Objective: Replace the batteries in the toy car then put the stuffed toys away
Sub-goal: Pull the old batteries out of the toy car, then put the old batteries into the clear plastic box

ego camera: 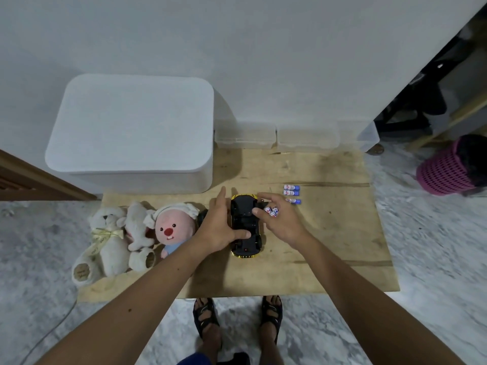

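A low wooden bench stood against a white wall, seen from above by the person standing at its near edge.

At the far left of the bench sat a large white storage box with its lid on. Nearer, along the left side, lay the stuffed toys: a cream teddy bear with a pale yellow ribbon, a small white plush leaning against it, and a pink-faced beaver plush with a red nose and a white cap.

Just right of the beaver plush, the left hand rested on the left side of the toy car, fingers spread flat and thumb laid across the underside. It steadied the car without closing around it. The car lay upside down at the middle of the bench, its black underside up and yellow body showing at the edges.

Just right of the car, the right hand had its grip closed on batteries with red, white and blue labels, fingertips at the car's underside.

Further right, three loose batteries lay side by side on the bench. Clear plastic containers lined the wall behind. A pink basket stood on the marble floor at the far right.
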The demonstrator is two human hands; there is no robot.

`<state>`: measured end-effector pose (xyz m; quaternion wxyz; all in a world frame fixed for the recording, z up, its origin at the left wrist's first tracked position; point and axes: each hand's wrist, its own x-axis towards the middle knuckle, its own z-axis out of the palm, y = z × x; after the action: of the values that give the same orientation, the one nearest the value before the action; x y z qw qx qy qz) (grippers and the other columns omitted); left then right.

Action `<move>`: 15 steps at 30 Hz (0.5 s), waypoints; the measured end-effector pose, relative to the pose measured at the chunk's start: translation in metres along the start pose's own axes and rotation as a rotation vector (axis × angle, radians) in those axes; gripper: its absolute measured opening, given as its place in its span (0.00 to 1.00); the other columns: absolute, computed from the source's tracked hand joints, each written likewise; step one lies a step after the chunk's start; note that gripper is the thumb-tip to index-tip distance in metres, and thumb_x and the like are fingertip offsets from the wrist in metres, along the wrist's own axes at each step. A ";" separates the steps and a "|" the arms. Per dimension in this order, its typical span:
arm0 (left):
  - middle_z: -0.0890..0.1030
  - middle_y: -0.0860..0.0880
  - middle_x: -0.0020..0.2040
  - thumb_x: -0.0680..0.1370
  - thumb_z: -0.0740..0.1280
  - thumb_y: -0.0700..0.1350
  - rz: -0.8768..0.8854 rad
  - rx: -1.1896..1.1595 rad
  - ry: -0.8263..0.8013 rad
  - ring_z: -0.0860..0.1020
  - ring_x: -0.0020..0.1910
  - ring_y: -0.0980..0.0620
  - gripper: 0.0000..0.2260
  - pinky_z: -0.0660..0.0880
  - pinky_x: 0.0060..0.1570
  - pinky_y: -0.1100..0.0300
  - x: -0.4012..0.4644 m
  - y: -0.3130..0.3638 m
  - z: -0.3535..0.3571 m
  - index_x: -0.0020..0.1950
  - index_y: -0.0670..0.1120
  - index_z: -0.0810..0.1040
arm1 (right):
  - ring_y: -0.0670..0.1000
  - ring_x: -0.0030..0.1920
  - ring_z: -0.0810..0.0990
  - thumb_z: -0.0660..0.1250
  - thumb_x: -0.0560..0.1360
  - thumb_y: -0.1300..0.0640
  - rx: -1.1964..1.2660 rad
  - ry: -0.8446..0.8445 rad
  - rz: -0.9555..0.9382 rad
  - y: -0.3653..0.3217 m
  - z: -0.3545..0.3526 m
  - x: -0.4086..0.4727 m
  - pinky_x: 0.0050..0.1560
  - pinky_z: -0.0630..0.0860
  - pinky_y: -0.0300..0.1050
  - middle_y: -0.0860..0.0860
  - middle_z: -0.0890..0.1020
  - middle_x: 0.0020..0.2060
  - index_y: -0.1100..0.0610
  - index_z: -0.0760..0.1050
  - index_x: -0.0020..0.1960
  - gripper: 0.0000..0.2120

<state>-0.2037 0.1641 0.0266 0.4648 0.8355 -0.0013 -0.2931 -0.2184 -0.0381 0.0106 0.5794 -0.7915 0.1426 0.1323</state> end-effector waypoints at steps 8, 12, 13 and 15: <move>0.70 0.51 0.75 0.67 0.85 0.53 0.255 0.086 0.137 0.70 0.73 0.54 0.52 0.70 0.75 0.49 0.033 0.070 -0.009 0.84 0.52 0.59 | 0.47 0.32 0.73 0.72 0.80 0.59 0.329 0.089 0.067 -0.030 -0.068 0.001 0.32 0.68 0.39 0.50 0.78 0.36 0.50 0.81 0.64 0.13; 0.70 0.52 0.74 0.71 0.82 0.54 0.377 0.206 0.083 0.69 0.71 0.57 0.46 0.68 0.74 0.55 0.066 0.115 0.008 0.83 0.51 0.62 | 0.51 0.38 0.76 0.67 0.80 0.68 0.477 0.183 0.026 -0.029 -0.120 0.014 0.35 0.70 0.44 0.54 0.78 0.40 0.55 0.78 0.67 0.17; 0.70 0.51 0.74 0.72 0.82 0.53 0.409 0.229 0.073 0.70 0.71 0.56 0.44 0.68 0.74 0.55 0.077 0.124 0.015 0.82 0.50 0.63 | 0.51 0.38 0.77 0.66 0.80 0.70 0.501 0.207 0.015 -0.027 -0.133 0.018 0.36 0.72 0.44 0.54 0.78 0.42 0.57 0.77 0.67 0.18; 0.71 0.49 0.74 0.73 0.81 0.51 0.463 0.278 0.059 0.70 0.72 0.55 0.41 0.67 0.72 0.60 0.102 0.140 0.028 0.81 0.48 0.66 | 0.51 0.40 0.79 0.66 0.81 0.70 0.537 0.242 -0.010 -0.024 -0.158 0.026 0.37 0.74 0.43 0.55 0.79 0.44 0.58 0.75 0.69 0.18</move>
<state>-0.0954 0.0347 0.0747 0.4001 0.8770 -0.2188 -0.1516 -0.1781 -0.1837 0.0678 0.7474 -0.6207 0.2367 -0.0083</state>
